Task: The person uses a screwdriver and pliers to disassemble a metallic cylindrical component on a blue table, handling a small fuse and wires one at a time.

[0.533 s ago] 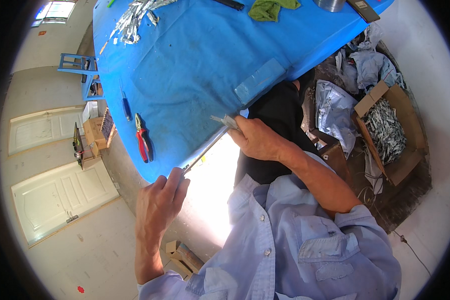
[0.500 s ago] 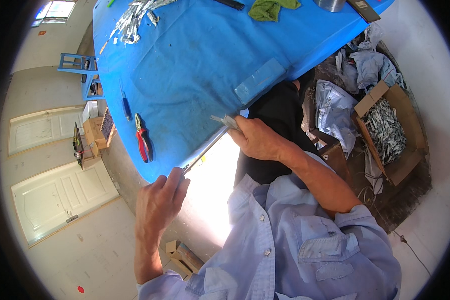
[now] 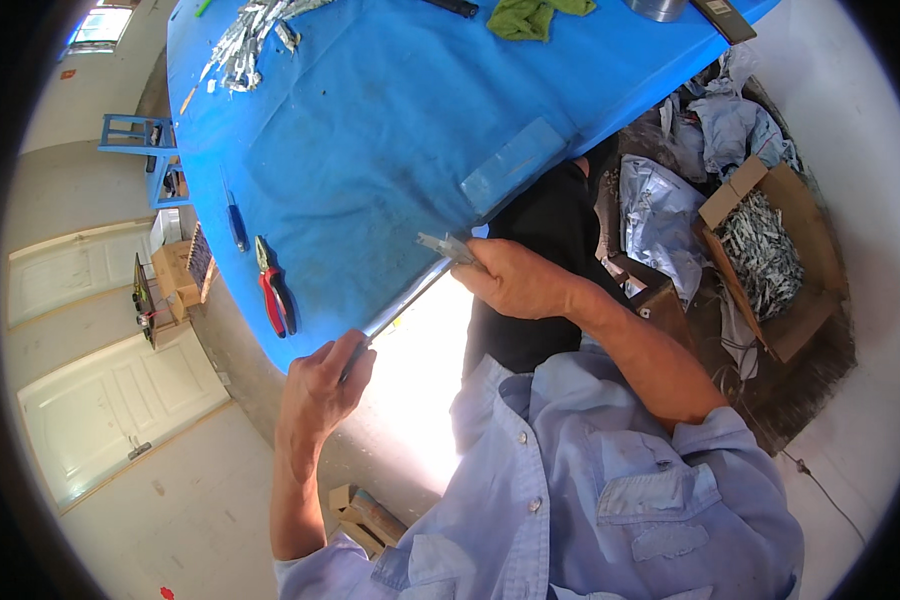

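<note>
Both my hands are out over the near edge of the blue-covered table [image 3: 370,130]. My left hand [image 3: 322,392] is closed round the near end of a long thin metal rod [image 3: 400,309]. The rod slants up and right to the piece in my other hand. My right hand [image 3: 520,278] pinches a small grey metal piece [image 3: 444,245], whose jagged end pokes out past the fingers. Whether the rod's far end touches or enters that piece, I cannot tell. Left on the cloth lie pliers [image 3: 274,290] with red and black handles and a blue-handled screwdriver [image 3: 235,222].
A pile of grey metal pieces [image 3: 245,50] lies at the far left of the table, a green cloth [image 3: 530,18] at the far side. A flat blue block [image 3: 515,165] sits on the right edge. On the right, a cardboard box [image 3: 815,270] holds many similar pieces, beside plastic bags [image 3: 660,220].
My left hand has shifted slightly down, and the grey piece shows a little more beyond my right fingers. The view has turned a little; both hands keep their hold.
</note>
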Action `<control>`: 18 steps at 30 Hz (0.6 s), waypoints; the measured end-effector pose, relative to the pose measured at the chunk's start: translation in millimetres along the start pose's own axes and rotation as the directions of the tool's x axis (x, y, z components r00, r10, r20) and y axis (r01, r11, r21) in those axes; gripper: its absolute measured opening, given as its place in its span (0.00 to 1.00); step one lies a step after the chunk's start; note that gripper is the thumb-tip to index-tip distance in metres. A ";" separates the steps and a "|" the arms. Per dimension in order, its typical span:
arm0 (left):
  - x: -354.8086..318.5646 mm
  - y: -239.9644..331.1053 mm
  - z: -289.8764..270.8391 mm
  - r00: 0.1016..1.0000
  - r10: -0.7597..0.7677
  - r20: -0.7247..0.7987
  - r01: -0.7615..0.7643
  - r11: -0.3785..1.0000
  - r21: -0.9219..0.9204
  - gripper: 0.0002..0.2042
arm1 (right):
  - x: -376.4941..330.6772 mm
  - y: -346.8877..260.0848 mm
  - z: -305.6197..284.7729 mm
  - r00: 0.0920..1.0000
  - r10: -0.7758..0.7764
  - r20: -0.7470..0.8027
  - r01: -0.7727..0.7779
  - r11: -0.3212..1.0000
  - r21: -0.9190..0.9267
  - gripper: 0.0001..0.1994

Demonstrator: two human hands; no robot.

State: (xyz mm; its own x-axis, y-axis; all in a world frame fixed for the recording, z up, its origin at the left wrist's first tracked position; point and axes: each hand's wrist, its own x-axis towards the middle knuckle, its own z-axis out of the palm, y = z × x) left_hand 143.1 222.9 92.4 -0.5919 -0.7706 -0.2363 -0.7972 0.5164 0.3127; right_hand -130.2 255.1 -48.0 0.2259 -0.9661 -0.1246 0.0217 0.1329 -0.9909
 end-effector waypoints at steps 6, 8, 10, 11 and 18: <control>-14.5 26.3 -18.8 0.990 -0.133 0.037 0.128 0.986 0.106 0.09 | -5.3 -13.5 10.2 0.991 0.027 -0.132 -0.046 0.989 -0.142 0.14; -18.4 34.4 -19.0 0.992 -0.125 0.016 0.122 0.985 0.125 0.09 | -4.2 -5.7 15.2 0.987 -0.009 -0.158 -0.014 0.989 -0.148 0.13; -21.6 41.6 -18.7 0.991 -0.132 0.010 0.129 0.982 0.141 0.09 | -3.6 -4.2 17.6 0.986 -0.013 -0.165 -0.014 0.986 -0.164 0.13; -22.8 45.1 -18.7 0.990 -0.142 0.014 0.139 0.979 0.148 0.09 | -3.6 -5.9 17.6 0.987 0.001 -0.158 -0.029 0.984 -0.177 0.14; -21.3 37.1 -14.5 0.996 -0.083 0.026 0.079 0.987 0.139 0.10 | -5.3 -10.9 11.2 0.992 -0.008 -0.130 -0.024 0.968 -0.249 0.14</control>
State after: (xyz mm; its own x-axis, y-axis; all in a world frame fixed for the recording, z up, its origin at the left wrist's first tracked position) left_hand 127.8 253.1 122.4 -0.5265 -0.8009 -0.2850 -0.8501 0.5011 0.1622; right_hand -120.7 261.3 -35.9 0.0974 -0.9878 -0.1219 -0.2271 0.0972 -0.9690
